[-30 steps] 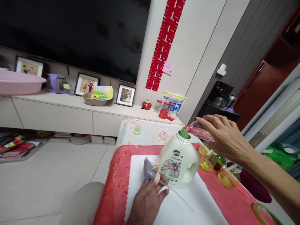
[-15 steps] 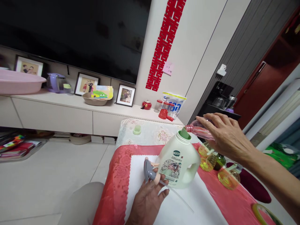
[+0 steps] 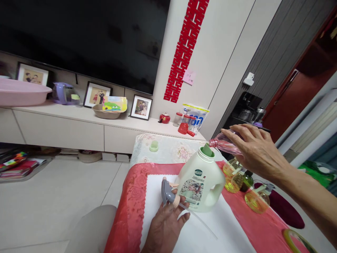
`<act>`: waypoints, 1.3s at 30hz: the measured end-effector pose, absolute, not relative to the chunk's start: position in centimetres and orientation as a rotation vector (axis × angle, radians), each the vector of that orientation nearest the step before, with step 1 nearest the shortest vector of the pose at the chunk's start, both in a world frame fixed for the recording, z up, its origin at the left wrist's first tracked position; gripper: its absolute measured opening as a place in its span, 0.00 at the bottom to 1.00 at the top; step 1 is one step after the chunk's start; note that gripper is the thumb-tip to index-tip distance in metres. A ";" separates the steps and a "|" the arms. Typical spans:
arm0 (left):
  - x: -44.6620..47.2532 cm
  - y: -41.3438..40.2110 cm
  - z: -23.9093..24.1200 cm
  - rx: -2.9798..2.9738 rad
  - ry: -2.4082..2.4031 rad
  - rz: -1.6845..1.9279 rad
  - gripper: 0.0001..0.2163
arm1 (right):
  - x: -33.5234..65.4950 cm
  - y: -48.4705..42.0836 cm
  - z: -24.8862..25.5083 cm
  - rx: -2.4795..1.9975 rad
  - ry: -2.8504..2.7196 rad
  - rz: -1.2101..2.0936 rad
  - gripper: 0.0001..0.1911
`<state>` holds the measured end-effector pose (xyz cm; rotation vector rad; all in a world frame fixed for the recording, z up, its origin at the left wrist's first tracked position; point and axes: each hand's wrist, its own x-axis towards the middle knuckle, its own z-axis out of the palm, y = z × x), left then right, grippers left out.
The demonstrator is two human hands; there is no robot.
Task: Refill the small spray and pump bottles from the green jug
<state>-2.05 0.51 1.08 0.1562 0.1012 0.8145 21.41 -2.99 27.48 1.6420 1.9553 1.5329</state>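
My left hand is closed round the neck of a grey and peach spray trigger head, whose clear dip tube trails down to the right. Up on the right, my right hand grips a clear pink bottle tilted on its side. The bottle's mouth is at the open neck of a pale green detergent jug, by a green spout inside it. The jug stands upright on a white cloth. Whether liquid is flowing I cannot tell.
Right of the jug stand pump bottles of yellow liquid and a dark green bottle. A roll of tape lies at the lower right. A green cap sits on the floral cloth behind. A red ladle-like cup is on the cabinet.
My right hand has shifted slightly up and right, and the pink bottle is turned a little. My left hand and the spray trigger head stay in place.
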 end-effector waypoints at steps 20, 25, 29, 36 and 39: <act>-2.1 0.4 1.5 0.166 0.113 0.824 0.12 | 20.9 -2.9 27.8 1.571 1.977 1.600 0.29; -2.1 0.4 2.2 0.142 0.151 0.825 0.16 | 20.5 -2.7 27.9 1.546 1.963 1.605 0.30; -2.1 0.4 2.4 0.135 0.154 0.830 0.16 | 20.6 -2.7 27.8 1.527 1.937 1.601 0.29; -2.1 0.5 2.2 0.137 0.153 0.832 0.17 | 20.5 -2.8 27.8 1.491 1.952 1.603 0.33; -2.1 0.5 2.2 0.133 0.148 0.830 0.17 | 20.1 -2.8 28.0 1.477 1.954 1.584 0.35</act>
